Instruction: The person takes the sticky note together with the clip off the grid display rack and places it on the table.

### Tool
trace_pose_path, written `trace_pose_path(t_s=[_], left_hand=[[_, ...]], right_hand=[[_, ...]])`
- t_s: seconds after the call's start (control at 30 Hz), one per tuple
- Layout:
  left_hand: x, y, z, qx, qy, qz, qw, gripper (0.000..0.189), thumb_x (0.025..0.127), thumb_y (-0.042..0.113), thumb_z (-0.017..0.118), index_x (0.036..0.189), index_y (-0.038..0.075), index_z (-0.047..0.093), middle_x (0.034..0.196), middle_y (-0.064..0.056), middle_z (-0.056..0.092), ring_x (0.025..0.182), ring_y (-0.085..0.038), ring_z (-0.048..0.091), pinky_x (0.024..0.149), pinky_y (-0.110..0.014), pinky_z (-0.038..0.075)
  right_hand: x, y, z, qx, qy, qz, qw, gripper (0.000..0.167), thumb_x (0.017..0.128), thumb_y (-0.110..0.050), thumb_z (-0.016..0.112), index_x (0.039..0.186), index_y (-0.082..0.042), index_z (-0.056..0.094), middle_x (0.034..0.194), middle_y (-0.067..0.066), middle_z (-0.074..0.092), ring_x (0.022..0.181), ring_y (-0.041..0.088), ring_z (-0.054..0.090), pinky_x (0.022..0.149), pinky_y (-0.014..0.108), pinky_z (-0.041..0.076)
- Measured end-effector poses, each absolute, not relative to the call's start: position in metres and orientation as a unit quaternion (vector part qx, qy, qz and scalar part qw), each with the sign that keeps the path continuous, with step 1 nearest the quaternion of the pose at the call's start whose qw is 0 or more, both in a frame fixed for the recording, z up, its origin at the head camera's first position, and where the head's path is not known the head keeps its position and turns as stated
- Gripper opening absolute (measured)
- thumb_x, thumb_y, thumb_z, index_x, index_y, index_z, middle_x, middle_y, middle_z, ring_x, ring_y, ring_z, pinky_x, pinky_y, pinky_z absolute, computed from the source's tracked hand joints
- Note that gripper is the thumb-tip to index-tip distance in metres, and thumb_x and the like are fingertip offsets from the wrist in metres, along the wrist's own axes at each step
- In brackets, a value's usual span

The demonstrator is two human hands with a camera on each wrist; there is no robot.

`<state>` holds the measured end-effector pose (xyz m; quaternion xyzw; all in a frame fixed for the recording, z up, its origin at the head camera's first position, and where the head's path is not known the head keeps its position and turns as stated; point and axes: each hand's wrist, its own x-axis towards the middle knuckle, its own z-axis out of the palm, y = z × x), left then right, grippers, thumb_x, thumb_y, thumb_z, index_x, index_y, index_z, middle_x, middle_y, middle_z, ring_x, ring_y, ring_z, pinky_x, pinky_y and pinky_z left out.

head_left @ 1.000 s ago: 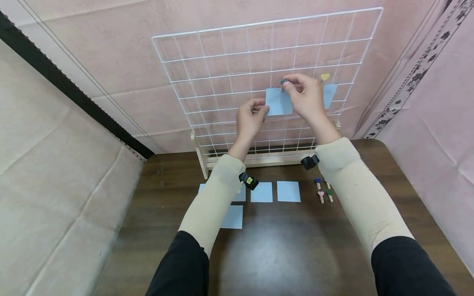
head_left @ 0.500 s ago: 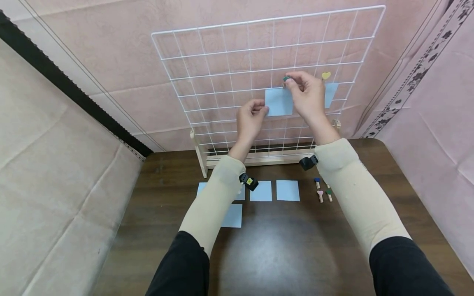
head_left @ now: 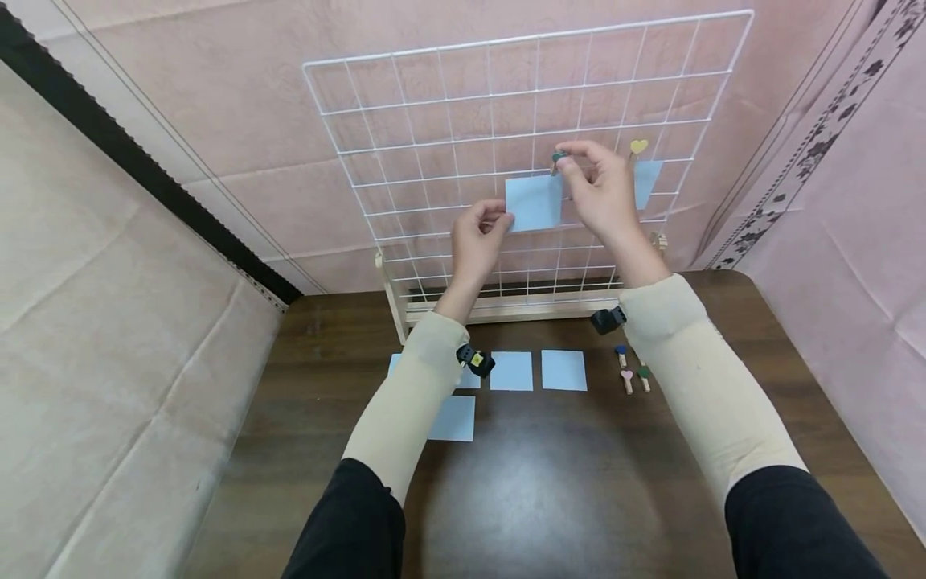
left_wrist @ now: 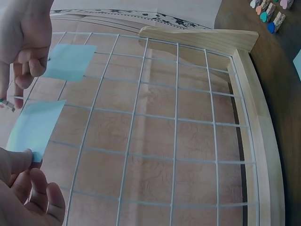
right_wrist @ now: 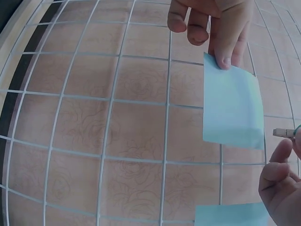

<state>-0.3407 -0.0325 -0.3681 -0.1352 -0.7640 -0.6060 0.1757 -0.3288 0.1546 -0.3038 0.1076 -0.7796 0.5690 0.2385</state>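
In the head view my left hand pinches a light blue paper square by its left edge, in front of the white wire grid. My right hand pinches a small wooden clothespin with a green top, near the paper's upper right corner. In the right wrist view there is a gap between the clothespin and the paper. A second blue square hangs on the grid to the right, under a clothespin with a yellow heart; my right hand partly covers this square.
The grid stands in a wooden base at the back of the brown table. Several blue squares lie before it, some partly behind my left sleeve. Several clothespins with coloured tops lie on the right, by my right sleeve.
My left hand has moved the paper square left and slightly down, away from the green-topped clothespin. My right hand has stayed nearly in place, still pinching the clothespin.
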Motion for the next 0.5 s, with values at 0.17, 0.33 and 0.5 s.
trace_pose_path(t_s=[0.17, 0.33, 0.5], left_hand=[[-0.335, -0.041, -0.371, -0.15, -0.762, -0.607, 0.168, 0.02, 0.1, 0.007, 0.072, 0.117, -0.004, 0.073, 0.107, -0.018, 0.076, 0.091, -0.023, 0.067, 0.081, -0.022, 0.052], [-0.326, -0.049, -0.374, -0.16, -0.757, -0.612, 0.163, 0.02, 0.101, 0.008, 0.072, 0.117, -0.003, 0.074, 0.108, -0.017, 0.076, 0.089, -0.021, 0.067, 0.078, -0.023, 0.052], [-0.321, -0.059, -0.378, -0.172, -0.748, -0.619, 0.169, 0.019, 0.101, 0.007, 0.071, 0.116, -0.004, 0.073, 0.107, -0.018, 0.075, 0.089, -0.02, 0.067, 0.077, -0.023, 0.051]], right_hand=[[-0.322, 0.156, -0.307, 0.131, -0.76, 0.583, 0.255, 0.026, 0.106, -0.007, 0.061, 0.126, 0.007, 0.069, 0.135, 0.015, 0.061, 0.069, 0.011, 0.063, 0.065, 0.016, 0.054], [-0.311, 0.162, -0.309, 0.126, -0.754, 0.59, 0.26, 0.027, 0.106, -0.01, 0.061, 0.126, 0.006, 0.069, 0.13, 0.013, 0.064, 0.072, 0.015, 0.066, 0.055, 0.017, 0.05], [-0.304, 0.166, -0.31, 0.122, -0.764, 0.579, 0.256, 0.029, 0.108, -0.017, 0.06, 0.128, 0.002, 0.07, 0.107, 0.012, 0.073, 0.075, 0.013, 0.068, 0.056, 0.018, 0.051]])
